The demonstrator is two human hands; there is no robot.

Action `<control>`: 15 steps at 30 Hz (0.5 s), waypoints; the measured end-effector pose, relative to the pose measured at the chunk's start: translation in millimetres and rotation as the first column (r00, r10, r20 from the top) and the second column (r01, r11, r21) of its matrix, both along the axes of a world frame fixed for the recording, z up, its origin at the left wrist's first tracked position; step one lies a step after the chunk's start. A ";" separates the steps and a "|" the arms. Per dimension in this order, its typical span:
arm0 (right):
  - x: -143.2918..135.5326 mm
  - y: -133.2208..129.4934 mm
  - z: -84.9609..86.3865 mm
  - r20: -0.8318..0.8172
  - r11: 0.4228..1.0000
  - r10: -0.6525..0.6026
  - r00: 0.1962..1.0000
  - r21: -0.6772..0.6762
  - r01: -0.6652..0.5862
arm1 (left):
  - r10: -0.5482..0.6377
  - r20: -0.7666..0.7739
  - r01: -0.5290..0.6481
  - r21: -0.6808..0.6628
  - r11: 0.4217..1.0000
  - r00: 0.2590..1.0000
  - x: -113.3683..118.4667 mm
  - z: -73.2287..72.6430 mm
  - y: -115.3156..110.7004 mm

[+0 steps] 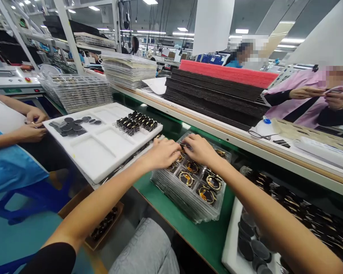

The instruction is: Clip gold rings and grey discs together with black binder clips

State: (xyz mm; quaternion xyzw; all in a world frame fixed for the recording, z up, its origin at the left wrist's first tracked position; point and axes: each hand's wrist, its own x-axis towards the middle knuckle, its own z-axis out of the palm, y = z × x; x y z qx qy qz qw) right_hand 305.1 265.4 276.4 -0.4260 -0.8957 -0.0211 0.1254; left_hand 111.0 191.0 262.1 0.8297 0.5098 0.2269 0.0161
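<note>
My left hand [167, 153] and my right hand [199, 149] meet over the far part of a stack of clear plastic trays [178, 194]. The top tray's compartments hold round, gold-rimmed dark parts [186, 178] with orange pieces showing inside. Bent fingers of both hands point down into one far compartment, close to each other. The left fingers are pressed together, and the right fingers curl inward from the other side. What lies between the fingertips is mostly hidden. A similar gold-rimmed part [206, 194] sits in the near right compartment.
To the left, a white foam tray [93, 163] carries grey discs [71, 125] and black parts [137, 122]. Another foam tray [228, 243] with discs stands at lower right. Beyond a raised shelf edge [188, 121] lie black foam sheets [211, 95]. A co-worker's hands [34, 123] are at left.
</note>
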 end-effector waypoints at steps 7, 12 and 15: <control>0.0 -10.2 -21.0 0.070 0.989 0.135 0.988 -0.071 -0.130 | -0.077 -0.314 0.132 0.159 0.978 0.946 5.6 -5.6 -32.6; -8.2 -31.2 -16.4 0.041 0.997 -0.010 0.999 -0.082 0.013 | 0.245 -0.195 -0.180 0.299 0.937 0.950 -47.7 18.8 -4.8; 0.8 -80.7 -7.8 0.016 0.986 0.055 0.998 0.156 -0.057 | 0.561 -0.169 -0.530 0.197 0.825 0.810 -96.7 25.2 34.2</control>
